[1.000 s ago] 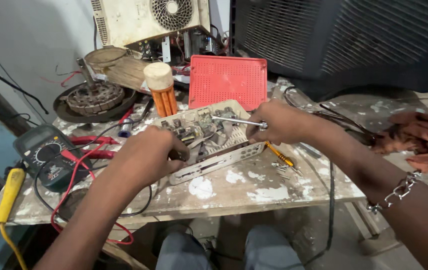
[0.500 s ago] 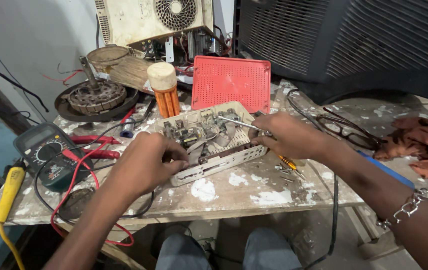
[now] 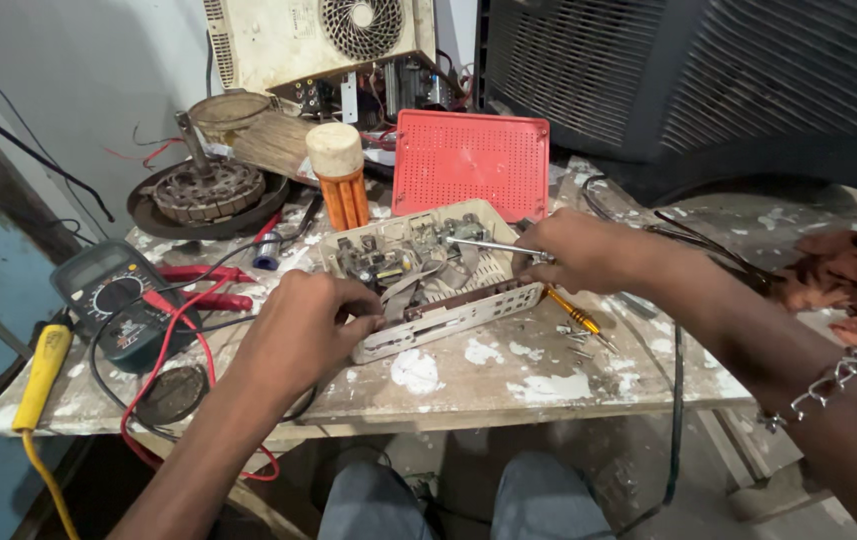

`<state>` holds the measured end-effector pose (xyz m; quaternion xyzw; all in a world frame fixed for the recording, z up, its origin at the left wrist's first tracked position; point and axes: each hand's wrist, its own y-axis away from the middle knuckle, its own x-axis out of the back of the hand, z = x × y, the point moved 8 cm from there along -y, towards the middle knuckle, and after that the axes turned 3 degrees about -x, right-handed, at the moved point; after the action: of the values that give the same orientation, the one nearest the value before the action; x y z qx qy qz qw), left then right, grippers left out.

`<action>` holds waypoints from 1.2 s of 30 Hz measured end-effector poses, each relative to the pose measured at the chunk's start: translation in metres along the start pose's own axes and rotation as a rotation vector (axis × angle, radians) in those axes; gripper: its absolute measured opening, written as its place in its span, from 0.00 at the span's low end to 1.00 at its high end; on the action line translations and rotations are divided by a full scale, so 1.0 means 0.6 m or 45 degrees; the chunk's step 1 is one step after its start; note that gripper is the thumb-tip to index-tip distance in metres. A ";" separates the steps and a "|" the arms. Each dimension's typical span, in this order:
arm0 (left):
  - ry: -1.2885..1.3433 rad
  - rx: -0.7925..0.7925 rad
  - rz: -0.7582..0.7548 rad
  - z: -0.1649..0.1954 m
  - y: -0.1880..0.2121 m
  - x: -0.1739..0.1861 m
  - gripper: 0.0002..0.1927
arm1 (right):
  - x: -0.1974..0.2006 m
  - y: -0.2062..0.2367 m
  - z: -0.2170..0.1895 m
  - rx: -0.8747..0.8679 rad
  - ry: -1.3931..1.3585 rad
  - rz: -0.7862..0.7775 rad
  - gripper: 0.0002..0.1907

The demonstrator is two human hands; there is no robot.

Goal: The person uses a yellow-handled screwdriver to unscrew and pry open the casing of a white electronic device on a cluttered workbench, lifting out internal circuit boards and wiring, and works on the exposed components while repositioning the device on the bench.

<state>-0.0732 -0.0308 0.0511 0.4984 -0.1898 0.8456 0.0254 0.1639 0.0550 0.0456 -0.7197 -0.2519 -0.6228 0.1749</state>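
1. My left hand (image 3: 313, 320) is clamped over the near-left corner of the opened cream device casing (image 3: 428, 275), sitting mid-bench (image 3: 508, 375).
2. My right hand (image 3: 573, 250) has its fingers closed round a screwdriver (image 3: 483, 245), tip down in the circuit parts.
3. The multimeter (image 3: 113, 300) sits left, the red perforated cover (image 3: 468, 160) behind the casing.

The right hand (image 3: 578, 252) had drawn in toward the open cream casing (image 3: 428, 275), so the metal shaft of the screwdriver (image 3: 483, 245) reached lower into the board than a second before, when it was held higher above the casing. The left hand (image 3: 308, 325) had slid slightly along the casing's near corner, its fingers (image 3: 363, 305) curling tighter over the edge. The view had shifted a little leftward.
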 end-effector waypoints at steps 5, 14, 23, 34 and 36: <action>-0.130 -0.045 -0.106 0.011 -0.010 -0.005 0.09 | 0.005 0.006 -0.015 0.167 0.048 0.051 0.08; -0.143 -0.012 -0.100 0.004 -0.011 -0.008 0.10 | 0.005 0.022 -0.013 0.225 -0.035 0.215 0.07; -0.061 0.052 -0.046 -0.007 -0.006 -0.007 0.10 | 0.005 0.024 -0.013 0.113 0.054 0.188 0.08; 0.116 0.003 -0.028 -0.016 -0.012 -0.004 0.10 | 0.010 0.044 -0.020 0.261 -0.013 0.398 0.08; 0.131 0.009 -0.012 -0.018 -0.012 -0.003 0.11 | 0.011 0.042 -0.017 0.255 -0.052 0.433 0.08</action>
<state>-0.0801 -0.0203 0.0470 0.4551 -0.1828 0.8707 0.0372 0.1709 0.0295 0.0551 -0.7433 -0.1909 -0.5415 0.3432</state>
